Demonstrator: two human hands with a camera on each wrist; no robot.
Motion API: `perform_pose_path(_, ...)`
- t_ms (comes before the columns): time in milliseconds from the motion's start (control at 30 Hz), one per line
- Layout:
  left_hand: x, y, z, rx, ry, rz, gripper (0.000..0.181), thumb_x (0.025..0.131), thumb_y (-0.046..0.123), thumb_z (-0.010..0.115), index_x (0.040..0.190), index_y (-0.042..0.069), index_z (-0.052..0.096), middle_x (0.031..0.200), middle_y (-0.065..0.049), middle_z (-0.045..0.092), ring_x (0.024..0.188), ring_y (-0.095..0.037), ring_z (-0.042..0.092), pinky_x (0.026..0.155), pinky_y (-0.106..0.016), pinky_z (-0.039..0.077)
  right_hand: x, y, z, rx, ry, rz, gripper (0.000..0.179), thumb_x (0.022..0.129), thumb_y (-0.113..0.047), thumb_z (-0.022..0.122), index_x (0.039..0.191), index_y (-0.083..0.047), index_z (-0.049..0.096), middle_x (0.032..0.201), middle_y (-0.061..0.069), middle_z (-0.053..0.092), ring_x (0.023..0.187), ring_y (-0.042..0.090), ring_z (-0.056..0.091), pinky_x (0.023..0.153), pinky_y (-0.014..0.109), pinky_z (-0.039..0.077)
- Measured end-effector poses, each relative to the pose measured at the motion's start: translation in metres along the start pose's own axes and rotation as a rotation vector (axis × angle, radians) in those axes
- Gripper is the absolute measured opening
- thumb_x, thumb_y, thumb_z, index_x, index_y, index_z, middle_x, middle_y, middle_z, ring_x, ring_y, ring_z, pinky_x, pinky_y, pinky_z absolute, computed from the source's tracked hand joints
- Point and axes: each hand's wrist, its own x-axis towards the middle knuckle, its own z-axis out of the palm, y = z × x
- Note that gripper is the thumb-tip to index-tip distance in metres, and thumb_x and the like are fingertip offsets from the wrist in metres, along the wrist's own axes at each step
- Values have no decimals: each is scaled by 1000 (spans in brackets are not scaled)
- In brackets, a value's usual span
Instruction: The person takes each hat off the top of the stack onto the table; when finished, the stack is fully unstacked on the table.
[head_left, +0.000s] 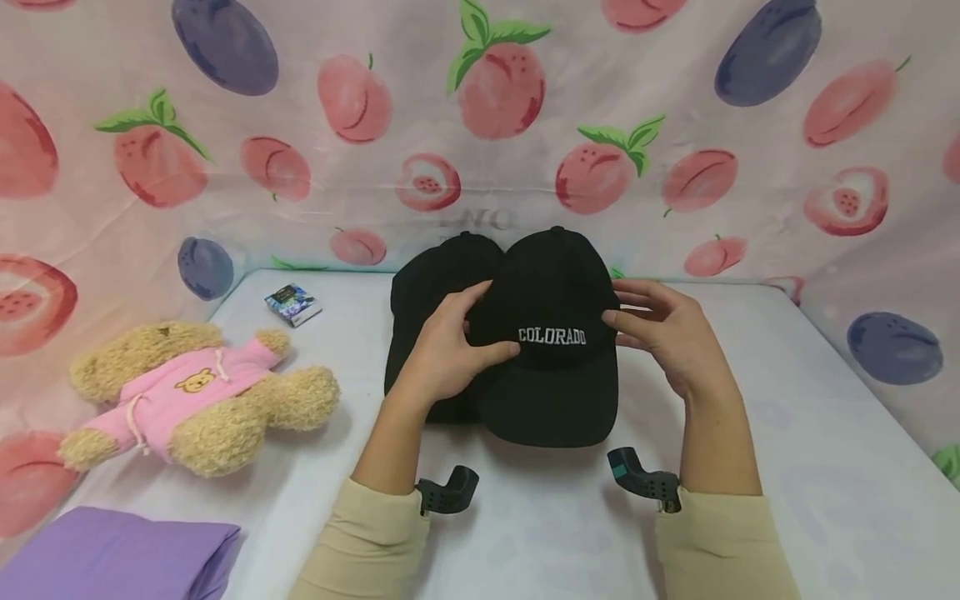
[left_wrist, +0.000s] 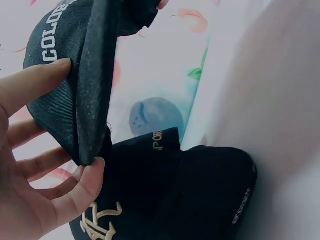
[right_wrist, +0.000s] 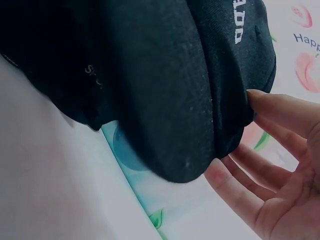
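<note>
Both hands hold a black cap (head_left: pixel 558 279) with white COLORADO lettering, its brim towards me and angled down. My left hand (head_left: pixel 448 354) grips its left side, thumb on the front beside the lettering and fingers round the edge. On the other side my right hand (head_left: pixel 675 337) pinches it, thumb in front and fingers behind. A second black cap (head_left: pixel 438 279) stands behind and to the left, partly covered by the first. In the left wrist view this second cap (left_wrist: pixel 210 185) shows gold embroidery, and the held cap's brim (left_wrist: pixel 97 80) is seen edge-on above it.
Left on the white table (head_left: pixel 540 533) lie a teddy bear (head_left: pixel 183 383) in a pink top, a small box (head_left: pixel 292 305) with a dark, colourful face and a folded purple cloth (head_left: pixel 112 554). A fruit-print curtain (head_left: pixel 420 100) stands behind. Black camera mounts (head_left: pixel 450 492) project from both wrists.
</note>
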Motion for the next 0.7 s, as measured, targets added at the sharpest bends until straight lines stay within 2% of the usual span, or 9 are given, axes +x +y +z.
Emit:
perform_pose_path(267,1,2,8,-22,-4,13,84,87,32,83,159,22,41,156,-6,45,130,-33,56,111,-48,48,-3,0,-8,-51,-10,37,52,97,-20,74,145,-8,57,134,6,60,109,3,68,88,27,61)
perform_pose_path(500,4,2,14,-22,-5,16,84,86,31,84,158,22,42,157,-6,44,132,-33,56,112,-47,47,-3,4,-11,-76,-17,63,54,97,-20,73,146,-8,56,137,10,59,109,2,66,86,25,61)
perform_pose_path(700,3,1,18,-29,-4,25,84,85,28,85,157,19,44,155,-8,47,135,-27,53,115,-43,46,-5,6,-12,-74,-32,88,55,97,-21,73,148,-7,54,140,12,57,109,2,66,88,26,60)
